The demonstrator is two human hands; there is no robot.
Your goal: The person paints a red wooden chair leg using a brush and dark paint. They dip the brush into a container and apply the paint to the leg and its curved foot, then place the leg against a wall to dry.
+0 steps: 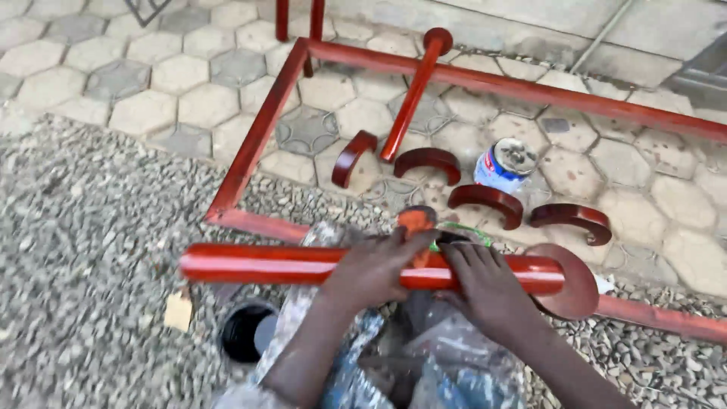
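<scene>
A glossy red-painted pipe with a round end plate lies crosswise in front of me. My left hand rests over its middle and grips it. My right hand clasps the pipe just to the right, near the end plate. Between the hands an orange-stained brush tip sticks up behind the pipe; which hand holds it is hidden. My paint-smeared trousers are below the pipe.
A red rectangular metal frame lies on hexagonal pavers and gravel. Inside it lie several red curved brackets, a red post with a round cap, and a blue-and-white paint tin. A dark open can stands lower left.
</scene>
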